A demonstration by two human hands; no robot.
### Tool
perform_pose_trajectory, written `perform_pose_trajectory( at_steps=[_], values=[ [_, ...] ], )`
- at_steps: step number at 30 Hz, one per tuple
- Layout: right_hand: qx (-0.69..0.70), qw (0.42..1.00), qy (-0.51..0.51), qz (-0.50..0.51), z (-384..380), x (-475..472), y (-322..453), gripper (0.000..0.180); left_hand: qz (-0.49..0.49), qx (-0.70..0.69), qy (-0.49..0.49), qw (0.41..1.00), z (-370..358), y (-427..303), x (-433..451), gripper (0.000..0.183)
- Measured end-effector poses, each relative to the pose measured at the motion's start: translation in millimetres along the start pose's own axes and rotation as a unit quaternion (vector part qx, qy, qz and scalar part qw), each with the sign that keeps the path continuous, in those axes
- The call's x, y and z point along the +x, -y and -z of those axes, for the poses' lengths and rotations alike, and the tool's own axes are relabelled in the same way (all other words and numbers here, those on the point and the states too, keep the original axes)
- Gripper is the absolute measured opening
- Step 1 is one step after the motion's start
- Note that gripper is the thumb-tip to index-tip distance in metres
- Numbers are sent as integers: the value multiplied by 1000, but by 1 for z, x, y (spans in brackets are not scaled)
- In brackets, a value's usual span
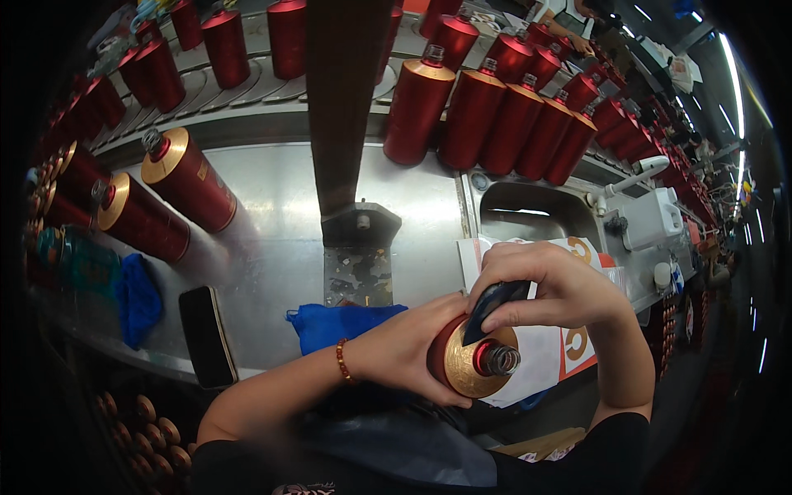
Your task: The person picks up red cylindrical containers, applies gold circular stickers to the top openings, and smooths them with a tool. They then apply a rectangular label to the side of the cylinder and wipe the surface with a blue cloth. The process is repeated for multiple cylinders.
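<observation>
My left hand (pixel 414 346) is wrapped around the body of a red glass bottle with a gold shoulder (pixel 461 371). The bottle's open threaded neck tilts toward me. Pinched between the thumb and fingers of my right hand (pixel 544 288) is a thin dark flat piece (pixel 495 303), whose lower edge meets the gold shoulder beside the neck. What the dark piece is made of I cannot tell. Under and beside the bottle lie white printed sheets (pixel 538 359) with orange parts. A blue cloth (pixel 340 325) is spread behind my left wrist.
A dark post (pixel 346 111) with a bolted foot rises from the steel table (pixel 272 260). Red bottles stand at left (pixel 192 179) and by the sink (pixel 532 216). A curved conveyor (pixel 260 74) carries more. A phone (pixel 207 337) overhangs the front edge. A co-worker's arm (pixel 569 37) shows far back.
</observation>
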State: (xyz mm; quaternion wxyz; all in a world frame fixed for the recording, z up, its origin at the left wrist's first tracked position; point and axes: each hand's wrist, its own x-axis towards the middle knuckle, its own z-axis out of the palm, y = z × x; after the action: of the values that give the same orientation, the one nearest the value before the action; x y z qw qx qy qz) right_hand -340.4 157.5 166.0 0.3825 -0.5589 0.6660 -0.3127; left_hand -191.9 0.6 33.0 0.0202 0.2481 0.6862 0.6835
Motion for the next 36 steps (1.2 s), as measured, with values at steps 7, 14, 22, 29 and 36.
perform_pose_trajectory(
  at_steps=[7, 14, 22, 29, 36],
  values=[
    [-137, 989, 17, 42, -8, 23, 10, 20, -6, 13, -4, 1000, -4, 4, -6, 98],
    [-129, 974, -180, -49, -19, -5, 4, 20, 7, 13, -33, 999, -6, 0, -5, 100],
    [-132, 952, -275, 10, -51, -85, -13, 29, 22, 4, -32, 999, -8, -3, -3, 100],
    [-240, 931, -270, 55, -73, -114, 21, 36, 32, 27, -70, 997, -15, -2, -4, 96],
    [-164, 953, -250, 39, -99, -101, 18, 31, 32, 41, -100, 994, -22, -2, -8, 97]
  ],
)
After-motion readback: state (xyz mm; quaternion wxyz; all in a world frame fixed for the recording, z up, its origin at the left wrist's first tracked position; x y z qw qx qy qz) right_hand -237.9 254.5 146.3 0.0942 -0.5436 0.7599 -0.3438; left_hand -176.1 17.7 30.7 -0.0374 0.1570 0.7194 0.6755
